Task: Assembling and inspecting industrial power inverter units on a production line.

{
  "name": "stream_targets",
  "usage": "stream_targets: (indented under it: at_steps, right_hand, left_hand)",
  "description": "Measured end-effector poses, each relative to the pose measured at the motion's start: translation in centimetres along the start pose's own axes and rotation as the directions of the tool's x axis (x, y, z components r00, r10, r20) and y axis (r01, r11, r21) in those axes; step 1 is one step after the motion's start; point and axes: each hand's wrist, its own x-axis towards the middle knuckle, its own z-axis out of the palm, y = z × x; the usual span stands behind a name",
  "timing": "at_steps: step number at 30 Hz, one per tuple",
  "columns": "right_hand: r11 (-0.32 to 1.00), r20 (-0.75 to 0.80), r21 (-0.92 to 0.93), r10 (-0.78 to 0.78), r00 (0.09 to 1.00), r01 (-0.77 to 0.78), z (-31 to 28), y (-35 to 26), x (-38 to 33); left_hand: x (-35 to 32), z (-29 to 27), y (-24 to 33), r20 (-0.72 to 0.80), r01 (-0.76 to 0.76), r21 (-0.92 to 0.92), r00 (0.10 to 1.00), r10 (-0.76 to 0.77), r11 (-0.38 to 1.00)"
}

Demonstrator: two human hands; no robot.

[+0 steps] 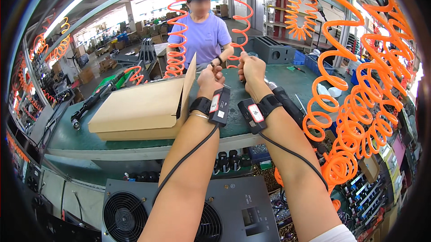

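Observation:
My right hand (251,69) is raised over the green work table (287,78), its fingers closed at the lower end of an orange coiled air hose (243,22). A black air tool (287,105) runs from that fist down behind my forearm. My left hand (210,80) is a closed fist just to its left, with nothing visible in it. It is next to the raised flap of a flat cardboard box (139,107). Both wrists carry black strapped sensor units with cables.
A person in a purple shirt (204,35) stands across the table, hands near mine. More orange coiled hoses (359,98) hang at the right. A grey metal unit with round fans (193,215) sits below me. Another black tool (92,102) lies at the table's left.

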Motion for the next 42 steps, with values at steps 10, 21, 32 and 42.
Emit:
stream_targets:
  at_steps: [10, 21, 32, 42]
  right_hand:
    - [0.990, -0.259, 0.136, 0.004, 0.966, 0.032, -0.2, 0.4, 1.3]
    - [0.987, -0.170, 0.158, 0.017, 0.985, 0.011, 0.1, -0.1, 0.3]
    - [0.997, -0.143, 0.081, 0.019, 0.990, -0.007, 0.2, -0.2, 0.3]
    - [0.983, -0.119, -0.132, -0.146, 0.982, 0.130, 0.6, 1.6, 1.5]
  left_hand:
    - [1.2, -0.7, 0.0, 0.004, -0.063, 0.081, 0.998, 0.063, 0.995]
    - [1.1, -0.8, 0.1, 0.000, -0.188, 0.190, 0.981, 0.192, 0.963]
    - [0.2, 0.1, 0.2, -0.104, -0.243, 0.435, 0.943, 0.316, 0.867]
    - [-0.5, -0.1, 0.4, -0.126, -0.143, 0.663, 0.946, 0.298, 0.735]
